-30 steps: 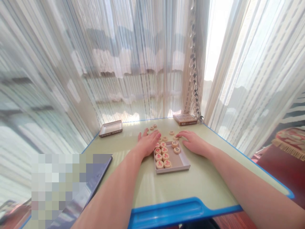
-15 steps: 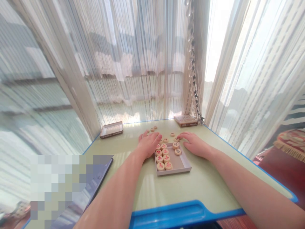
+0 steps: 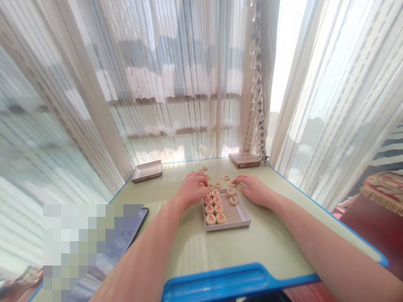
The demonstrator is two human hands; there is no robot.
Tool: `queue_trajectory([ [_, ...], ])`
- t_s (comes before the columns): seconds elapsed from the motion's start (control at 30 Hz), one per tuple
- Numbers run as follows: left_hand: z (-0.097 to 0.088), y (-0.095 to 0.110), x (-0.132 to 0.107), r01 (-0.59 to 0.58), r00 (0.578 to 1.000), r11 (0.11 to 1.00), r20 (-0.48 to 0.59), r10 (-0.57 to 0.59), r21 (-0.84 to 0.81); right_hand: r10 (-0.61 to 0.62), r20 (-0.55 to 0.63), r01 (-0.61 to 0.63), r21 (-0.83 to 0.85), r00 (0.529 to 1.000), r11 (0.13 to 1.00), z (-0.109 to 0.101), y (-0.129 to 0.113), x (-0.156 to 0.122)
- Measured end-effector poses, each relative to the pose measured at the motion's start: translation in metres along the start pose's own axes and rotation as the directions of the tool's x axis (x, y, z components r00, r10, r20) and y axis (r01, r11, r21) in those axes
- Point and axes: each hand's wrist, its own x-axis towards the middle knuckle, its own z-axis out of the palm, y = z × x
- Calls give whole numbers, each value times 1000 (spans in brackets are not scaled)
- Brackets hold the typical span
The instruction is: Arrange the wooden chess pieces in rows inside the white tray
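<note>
A shallow grey box tray [image 3: 239, 217] lies in the middle of the pale green table [image 3: 220, 247]. Several round wooden chess pieces [image 3: 215, 206] with red and dark characters sit in rows inside it. More loose pieces [image 3: 226, 178] lie on the table just beyond the tray. My left hand [image 3: 191, 191] rests at the tray's far left corner, fingers curled and pinching a loose piece [image 3: 201, 184]. My right hand [image 3: 255, 189] lies flat at the tray's far right corner, fingers stretched toward a loose piece [image 3: 232, 184].
A box lid [image 3: 146, 171] lies at the far left of the table and a brown box [image 3: 244, 159] at the far right corner. A dark phone [image 3: 126, 235] lies near left. The table has a blue rim with a front groove [image 3: 220, 281]. Sheer curtains surround it.
My left hand's fingers have curled from flat into a pinch on a loose piece beyond the tray. My right hand has stayed nearly still. The view shifted slightly.
</note>
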Motion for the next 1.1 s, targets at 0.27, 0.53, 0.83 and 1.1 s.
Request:
queue_trajectory([
  [0.27, -19, 13, -11, -5, 969, 997, 246, 24, -76, -28, -18, 29, 14, 999, 1000, 4, 7, 2],
  [0.53, -18, 12, -12, 16, 955, 999, 297, -3, -41, -20, -12, 20, 11, 1000, 1000, 2, 6, 1],
  [0.83, -17, 8, -11, -9, 950, 997, 310, 32, -74, -10, -2, 10, -2, 1000, 1000, 3, 6, 1],
  [1.1, -17, 6, -11, 15, 945, 996, 328, 16, -93, -7, 1, 7, -1, 1000, 1000, 2, 3, 0],
])
